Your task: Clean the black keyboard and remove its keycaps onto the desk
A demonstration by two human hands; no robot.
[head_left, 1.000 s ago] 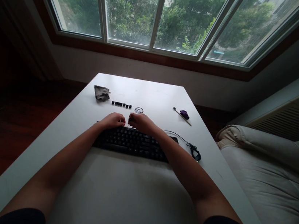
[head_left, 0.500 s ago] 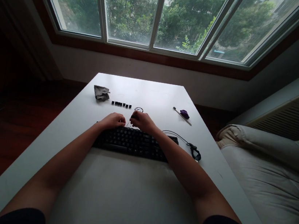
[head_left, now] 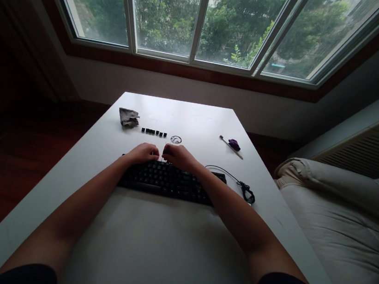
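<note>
A black keyboard lies across the middle of the white table. My left hand rests curled on the keyboard's far edge, fingers tucked under. My right hand sits just beside it, pinching a thin wire keycap puller whose loop shows beyond the knuckles. A dark keycap seems caught at the fingertips, too small to be sure. A short row of several loose black keycaps lies on the table just beyond my hands.
A crumpled grey cloth lies at the far left of the table. A small brush with a purple item lies at the far right. The keyboard's cable coils near the right edge. A pale cushion stands to the right.
My right hand dipped forward over the wire loop half a second ago, then drew back to the keyboard's far edge. The left hand stayed put.
</note>
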